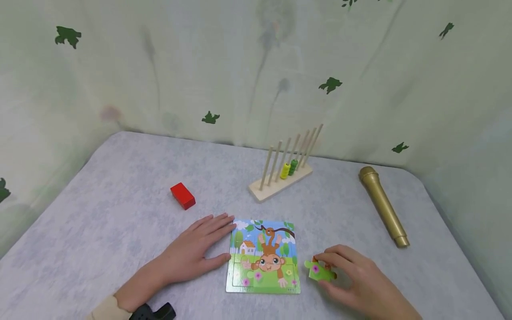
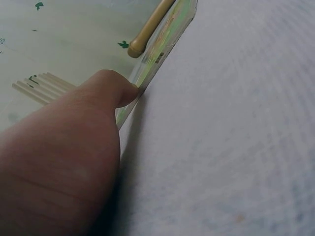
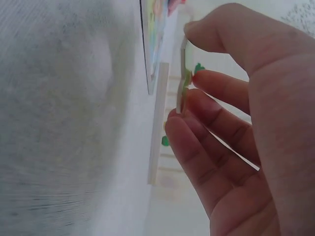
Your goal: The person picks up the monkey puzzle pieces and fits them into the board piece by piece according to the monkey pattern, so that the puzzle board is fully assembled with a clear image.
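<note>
A square jigsaw puzzle (image 1: 240, 289) with a hanging monkey picture lies flat on the table. My left hand (image 1: 196, 249) rests on the table at its left side, fingers extended, fingertips and thumb touching the puzzle's left edge. In the left wrist view the thumb (image 2: 110, 88) meets the board's edge. To the right of the puzzle, my right hand (image 1: 356, 275) pinches a green puzzle piece (image 1: 318, 272) with a pink flower on it. The right wrist view shows this piece (image 3: 180, 98) edge-on between thumb and fingertips, held off the table.
A red block (image 1: 183, 196) lies behind my left hand. Behind the puzzle stands a wooden peg rack (image 1: 276, 190) with yellow beads (image 1: 285, 171) and green beads (image 1: 293, 167). A gold microphone (image 1: 384, 206) lies at the right. A patterned curtain (image 1: 180, 89) hangs behind the table.
</note>
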`<state>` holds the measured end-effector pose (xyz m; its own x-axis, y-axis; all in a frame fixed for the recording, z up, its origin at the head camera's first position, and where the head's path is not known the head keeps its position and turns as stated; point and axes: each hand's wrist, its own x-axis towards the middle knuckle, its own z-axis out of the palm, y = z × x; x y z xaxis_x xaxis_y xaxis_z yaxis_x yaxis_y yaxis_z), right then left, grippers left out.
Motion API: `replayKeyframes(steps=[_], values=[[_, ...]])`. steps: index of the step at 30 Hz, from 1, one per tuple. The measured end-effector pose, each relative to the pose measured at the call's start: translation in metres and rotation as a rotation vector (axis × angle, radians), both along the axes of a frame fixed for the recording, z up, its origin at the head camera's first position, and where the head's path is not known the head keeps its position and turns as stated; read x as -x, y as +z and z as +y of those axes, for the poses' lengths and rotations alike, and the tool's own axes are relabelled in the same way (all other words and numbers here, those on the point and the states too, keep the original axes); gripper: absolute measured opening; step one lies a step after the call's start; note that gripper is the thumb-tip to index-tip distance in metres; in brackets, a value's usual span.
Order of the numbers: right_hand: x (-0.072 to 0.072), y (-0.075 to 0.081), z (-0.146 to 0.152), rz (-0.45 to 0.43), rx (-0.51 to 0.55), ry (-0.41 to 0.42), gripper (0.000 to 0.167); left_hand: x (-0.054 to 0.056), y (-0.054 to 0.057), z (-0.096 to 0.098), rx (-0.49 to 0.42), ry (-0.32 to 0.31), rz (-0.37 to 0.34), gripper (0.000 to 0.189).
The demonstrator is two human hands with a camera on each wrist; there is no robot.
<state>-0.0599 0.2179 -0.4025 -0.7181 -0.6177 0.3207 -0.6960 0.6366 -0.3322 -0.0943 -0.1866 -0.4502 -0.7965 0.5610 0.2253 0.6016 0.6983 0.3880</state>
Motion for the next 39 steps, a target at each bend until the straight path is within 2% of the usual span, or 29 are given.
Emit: replayKeyframes(steps=[6, 10, 17, 24, 29, 33, 39], values=[[0.009, 0.003, -0.002, 0.053, 0.034, 0.081, 0.036, -0.001, 0.0, 0.0, 0.003, 0.008, -0.047, 0.068], [0.015, 0.007, -0.003, 0.069, 0.035, 0.114, 0.035, 0.0, 0.001, 0.001, -0.014, 0.002, -0.027, 0.067], [0.023, 0.014, -0.01, 0.056, 0.009, 0.138, 0.047, 0.0, 0.001, 0.001, -0.005, -0.002, -0.025, 0.066], [0.031, 0.016, -0.018, 0.075, 0.019, 0.199, 0.04, 0.0, 0.003, 0.0, 0.003, -0.006, -0.014, 0.066], [0.033, 0.017, -0.021, 0.091, 0.03, 0.224, 0.036, -0.002, 0.003, 0.0, -0.002, -0.002, -0.024, 0.066], [0.031, 0.018, -0.024, 0.071, 0.041, 0.235, 0.036, -0.001, 0.003, 0.001, 0.002, -0.001, -0.041, 0.066], [0.031, 0.021, -0.032, 0.029, -0.008, 0.222, 0.035, 0.0, 0.003, 0.0, -0.004, -0.007, -0.031, 0.066]])
